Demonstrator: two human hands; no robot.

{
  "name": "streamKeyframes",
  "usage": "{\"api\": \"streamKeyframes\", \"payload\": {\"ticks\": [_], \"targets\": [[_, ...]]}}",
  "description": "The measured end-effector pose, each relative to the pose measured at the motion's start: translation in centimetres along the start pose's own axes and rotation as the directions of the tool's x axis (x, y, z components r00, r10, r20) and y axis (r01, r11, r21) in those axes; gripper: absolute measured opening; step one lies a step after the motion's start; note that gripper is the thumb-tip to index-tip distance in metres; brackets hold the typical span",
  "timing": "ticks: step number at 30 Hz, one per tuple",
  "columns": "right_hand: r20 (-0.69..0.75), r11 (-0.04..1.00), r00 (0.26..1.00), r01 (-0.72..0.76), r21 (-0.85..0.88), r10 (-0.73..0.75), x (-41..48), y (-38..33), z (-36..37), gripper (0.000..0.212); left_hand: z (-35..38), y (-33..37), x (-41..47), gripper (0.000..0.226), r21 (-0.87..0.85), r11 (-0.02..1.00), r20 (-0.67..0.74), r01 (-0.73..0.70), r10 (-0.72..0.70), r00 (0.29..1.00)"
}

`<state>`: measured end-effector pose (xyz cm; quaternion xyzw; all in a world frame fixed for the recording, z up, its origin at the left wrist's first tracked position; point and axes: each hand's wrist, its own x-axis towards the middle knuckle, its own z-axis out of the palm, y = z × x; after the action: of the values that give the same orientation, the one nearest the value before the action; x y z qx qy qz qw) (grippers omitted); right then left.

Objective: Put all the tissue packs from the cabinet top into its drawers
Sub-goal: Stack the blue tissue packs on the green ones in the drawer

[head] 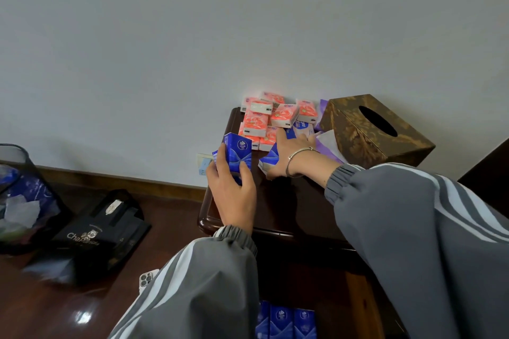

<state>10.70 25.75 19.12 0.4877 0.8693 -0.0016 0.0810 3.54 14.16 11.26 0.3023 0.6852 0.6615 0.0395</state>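
Left hand (pixel 231 190) is gripping a blue pack (pixel 237 155) over the cabinet (pixel 220 217) edge; right hand (pixel 286 158) lies open on another blue one (pixel 268 162). Pink packs (pixel 271 118) are piled loose, so a careless grab could probably knock some off.

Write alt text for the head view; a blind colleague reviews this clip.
The left hand holds a blue tissue pack above a dark cabinet top, while the right hand reaches for another blue pack. Pink packs and a brown tissue box sit behind.
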Motion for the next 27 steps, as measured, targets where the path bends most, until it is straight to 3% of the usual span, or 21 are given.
{"api": "streamKeyframes", "payload": {"ticks": [5, 8, 12, 15, 18, 23, 27], "targets": [[-0.077, 0.997, 0.996, 0.05, 0.051, -0.046, -1.4, -0.6, 0.1, 0.096, 0.0, 0.0, -0.1, 0.053, 0.006, 1.0, 0.015, -0.011, 0.011, 1.0], [-0.205, 0.995, 0.978, 0.045, 0.093, -0.025, -3.8, 0.3, -1.8, 0.088, -0.1, 0.1, 0.0, 0.052, -0.003, 1.0, 0.006, -0.011, 0.011, 1.0], [-0.352, 0.946, 0.935, 0.154, 0.285, -0.046, -10.5, 3.8, -4.0, 0.079, -0.4, 0.6, -0.2, 0.052, -0.034, 0.999, 0.015, 0.003, -0.003, 1.0], [-0.273, 0.862, 0.955, 0.231, 0.452, -0.113, -17.6, 6.8, -3.2, 0.077, -0.9, 1.3, -0.5, 0.052, -0.109, 0.992, -0.014, 0.057, -0.059, 0.998], [-0.152, 0.826, 0.976, 0.215, 0.521, -0.158, -23.4, 9.4, 0.3, 0.077, -2.1, 2.2, -1.3, 0.049, -0.284, 0.95, -0.069, 0.131, -0.156, 0.985], [0.145, 0.822, 0.968, 0.089, 0.562, -0.204, -28.4, 10.7, 9.6, 0.074, -6.0, 3.0, -7.0, 0.043, -0.428, 0.887, -0.026, 0.176, -0.207, 0.978], [0.23, 0.871, 0.955, 0.054, 0.489, -0.189, -28.0, 10.8, 15.8, 0.083, -9.7, 1.9, -12.4, 0.041, -0.418, 0.87, 0.035, 0.262, -0.273, 0.961]]}}
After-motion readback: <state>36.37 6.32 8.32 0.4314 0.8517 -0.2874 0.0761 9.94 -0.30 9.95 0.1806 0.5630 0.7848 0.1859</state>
